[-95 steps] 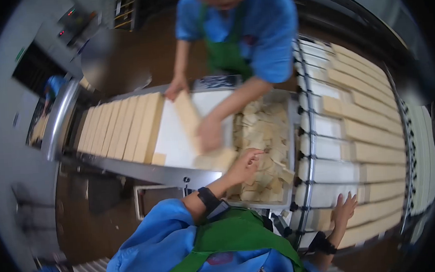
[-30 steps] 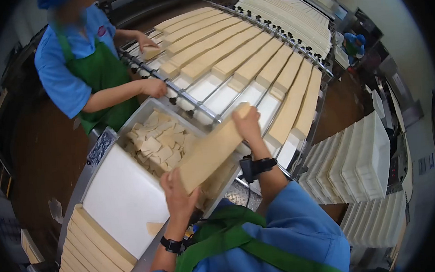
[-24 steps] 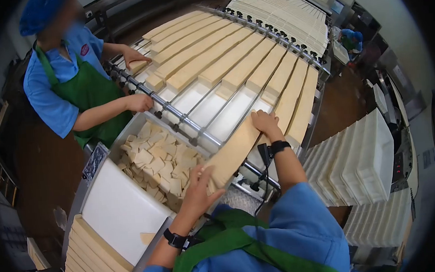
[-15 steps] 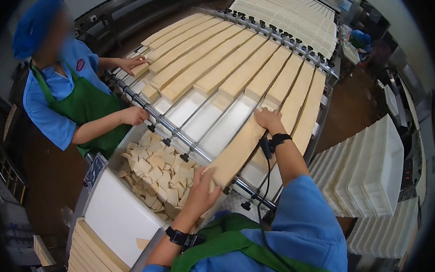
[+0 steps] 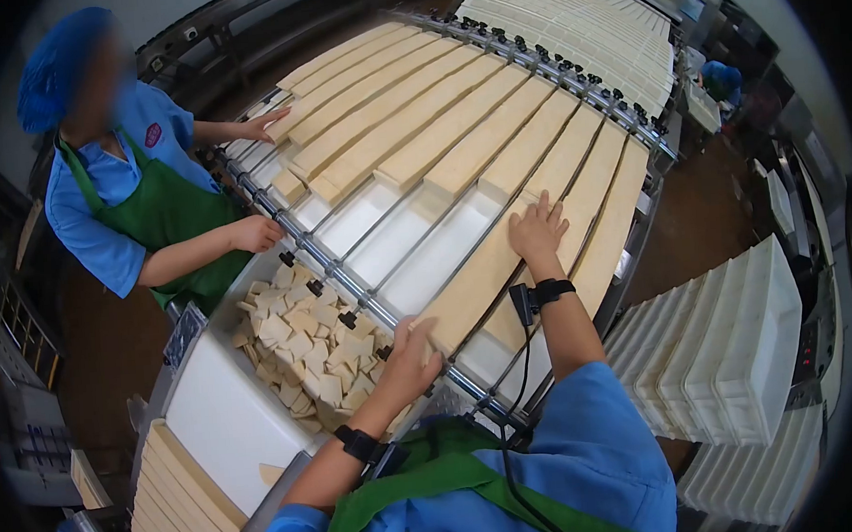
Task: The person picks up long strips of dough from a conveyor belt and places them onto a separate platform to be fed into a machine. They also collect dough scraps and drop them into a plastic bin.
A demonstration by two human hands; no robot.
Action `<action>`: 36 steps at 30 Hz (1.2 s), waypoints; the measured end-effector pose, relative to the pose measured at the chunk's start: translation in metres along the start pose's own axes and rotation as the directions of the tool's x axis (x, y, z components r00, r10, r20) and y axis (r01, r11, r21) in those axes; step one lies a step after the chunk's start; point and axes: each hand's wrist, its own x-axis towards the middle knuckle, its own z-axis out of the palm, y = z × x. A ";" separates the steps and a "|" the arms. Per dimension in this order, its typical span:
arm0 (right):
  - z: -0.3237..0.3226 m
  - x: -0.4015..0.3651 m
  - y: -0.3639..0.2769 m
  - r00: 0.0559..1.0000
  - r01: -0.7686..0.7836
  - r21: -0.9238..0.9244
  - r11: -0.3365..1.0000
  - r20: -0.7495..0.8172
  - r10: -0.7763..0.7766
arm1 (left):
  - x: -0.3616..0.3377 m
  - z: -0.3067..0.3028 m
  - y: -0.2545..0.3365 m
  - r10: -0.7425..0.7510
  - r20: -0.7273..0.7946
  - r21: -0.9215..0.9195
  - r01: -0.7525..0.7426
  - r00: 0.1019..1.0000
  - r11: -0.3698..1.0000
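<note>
A long pale yellow slab, like pressed dough or bean curd (image 5: 485, 277), lies in a white lane in front of me. My right hand (image 5: 538, 232) rests flat on its far part, fingers spread. Against the slab's near end is my left hand (image 5: 411, 364), with fingers stretched along the end face. Similar slabs (image 5: 437, 119) lie side by side in the lanes beyond. Below my left hand, a white bin (image 5: 247, 370) holds many thin cut pieces (image 5: 299, 337) of the same pale material.
A metal rail with black knobs (image 5: 349, 280) crosses the lanes' near end. A co-worker in a green apron (image 5: 164, 209) stands at left, one hand near the slabs. White trays (image 5: 714, 346) are stacked at right; long slabs (image 5: 182, 495) lie at lower left.
My right hand has spread its fingers and lies flat on the slab. My left hand has shifted slightly up and right against the slab's end. The co-worker's far hand has flattened out.
</note>
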 end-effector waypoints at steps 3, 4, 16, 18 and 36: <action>-0.010 -0.003 -0.002 1.000 0.007 0.011 1.000 0.000 -0.007 | 0.010 0.003 -0.005 -0.030 0.032 -0.026 0.031 0.999 0.999; -0.008 -0.006 -0.001 0.999 -0.003 0.035 0.999 -0.053 0.004 | 0.013 0.009 -0.013 0.020 0.019 0.018 -0.020 1.000 1.000; 0.026 -0.026 -0.034 0.988 0.152 -0.034 0.988 -0.001 -0.152 | -0.080 -0.055 -0.058 -0.109 -0.296 -0.139 0.070 0.949 0.988; 0.015 -0.067 -0.074 0.963 0.268 -0.022 0.963 -0.036 -0.268 | -0.120 -0.065 -0.096 -0.176 -0.485 -0.062 0.168 0.856 0.984; 0.189 -0.445 -0.415 0.031 0.982 0.172 0.083 0.285 -0.958 | -0.404 -0.129 -0.177 -0.575 -0.766 -0.539 0.775 -0.287 0.330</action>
